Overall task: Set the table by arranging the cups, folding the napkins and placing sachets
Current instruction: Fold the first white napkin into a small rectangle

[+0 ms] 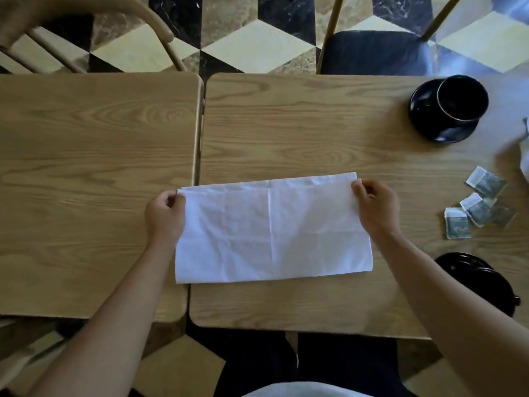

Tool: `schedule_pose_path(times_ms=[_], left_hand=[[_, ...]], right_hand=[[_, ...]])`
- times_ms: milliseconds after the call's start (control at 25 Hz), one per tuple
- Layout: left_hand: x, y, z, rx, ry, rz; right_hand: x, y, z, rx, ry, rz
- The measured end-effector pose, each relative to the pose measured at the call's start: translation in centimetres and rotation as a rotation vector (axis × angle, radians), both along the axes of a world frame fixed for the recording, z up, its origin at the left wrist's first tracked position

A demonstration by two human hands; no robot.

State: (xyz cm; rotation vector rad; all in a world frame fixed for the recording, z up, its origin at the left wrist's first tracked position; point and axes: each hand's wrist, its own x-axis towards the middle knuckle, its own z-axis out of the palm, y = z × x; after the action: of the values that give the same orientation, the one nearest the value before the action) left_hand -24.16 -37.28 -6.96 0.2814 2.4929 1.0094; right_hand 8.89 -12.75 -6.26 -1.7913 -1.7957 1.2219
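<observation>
A white napkin (272, 230), folded in half into a wide rectangle, lies flat across the seam of two wooden tables. My left hand (165, 214) pinches its far left corner. My right hand (376, 206) pinches its far right corner. A black cup (461, 100) stands on a black saucer (426, 121) at the far right. Several grey-green sachets (476, 209) lie scattered to the right of my right hand. Another black saucer or cup (481, 279) sits at the near right, partly hidden by my right forearm.
The left table (86, 167) and the right table (300, 124) stand side by side with a narrow gap. A wooden chair (86, 32) and a dark-cushioned chair (378, 51) stand beyond them. A white crumpled cloth (523, 164) shows at the right edge.
</observation>
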Motion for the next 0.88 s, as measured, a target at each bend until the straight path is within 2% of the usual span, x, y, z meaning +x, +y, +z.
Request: schedule_pose_path(times_ms=[160, 520, 880], left_hand=[[-0.3, 0.5, -0.6, -0.064, 0.192, -0.031], [-0.3, 1.4, -1.4, -0.124, 0.244, -0.021], [-0.4, 1.4, -1.3, -0.154, 0.278, -0.081]], right_hand=[[-0.5, 1.1, -0.1, 0.049, -0.030, -0.028], [-1.6, 1.5, -1.3, 0.069, -0.092, -0.054], [-2.1, 1.7, -1.9, 0.085, -0.263, -0.062]])
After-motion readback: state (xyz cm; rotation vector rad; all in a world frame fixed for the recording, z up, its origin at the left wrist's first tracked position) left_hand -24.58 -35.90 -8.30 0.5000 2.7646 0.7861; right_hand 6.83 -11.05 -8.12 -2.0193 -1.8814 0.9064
